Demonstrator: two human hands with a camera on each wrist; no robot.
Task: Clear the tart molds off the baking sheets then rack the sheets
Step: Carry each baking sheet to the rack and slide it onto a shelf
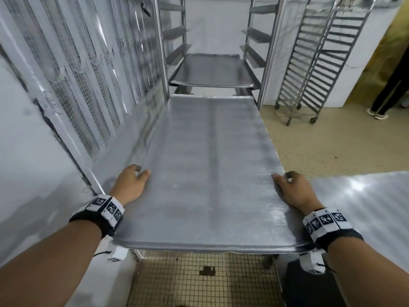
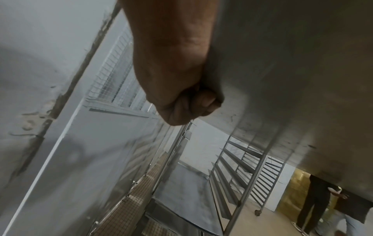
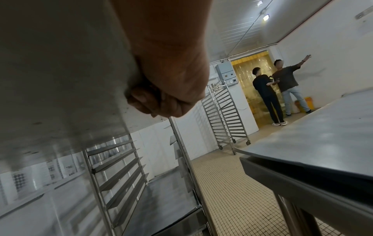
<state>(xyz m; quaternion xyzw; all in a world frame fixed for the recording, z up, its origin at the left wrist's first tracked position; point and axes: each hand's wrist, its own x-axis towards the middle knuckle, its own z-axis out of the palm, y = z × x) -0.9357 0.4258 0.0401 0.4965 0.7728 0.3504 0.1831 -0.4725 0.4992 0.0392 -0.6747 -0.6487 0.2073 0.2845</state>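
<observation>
Baking sheet (image 1: 208,169): bare, level, lengthwise in front of you, far end at the mouth of the rack (image 1: 269,52).
Your left hand (image 1: 130,185): fingers curled under the sheet's left edge, thumb on top.
Your right hand (image 1: 294,191): same grip, right edge.
Racked sheet (image 1: 210,69): already on a rack rail.
Steel table (image 3: 322,143): to your right.
Second rack (image 1: 318,63): against the far wall.

A floor of small beige tiles (image 1: 327,138) fills the lower right of the head view. A white panelled wall with wire-mesh grilles (image 1: 88,103) runs up the left. 2 empty steel tray trolleys (image 1: 318,63) on castors stand at upper right against a white wall. A yellow strip curtain (image 3: 252,76) hangs in the doorway at mid-right, where 2 people (image 3: 280,89) stand. A ceiling lamp (image 3: 266,16) glows at top right.
</observation>
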